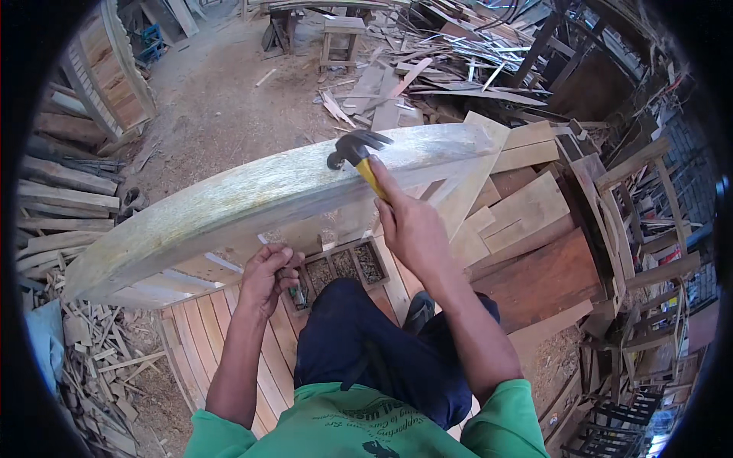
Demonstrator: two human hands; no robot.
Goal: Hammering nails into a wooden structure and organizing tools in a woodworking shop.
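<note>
The hammer (pixel 360 154) is gripped in the right hand (pixel 416 233), its head at the curved beam (pixel 267 180). The left hand (pixel 265 275) is curled beside the tray (pixel 356 262); its contents cannot be told. Any blow should be delivered squarely.

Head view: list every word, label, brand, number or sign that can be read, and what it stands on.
Green cloth T-shirt: lines of dark print on the front, partly legible; wording not copied here.
Black-headed claw hammer with a yellow handle: no lettering can be made out.
Long curved pale wooden piece: no lettering visible.
Any background marks are too small or blurred to read.
</note>
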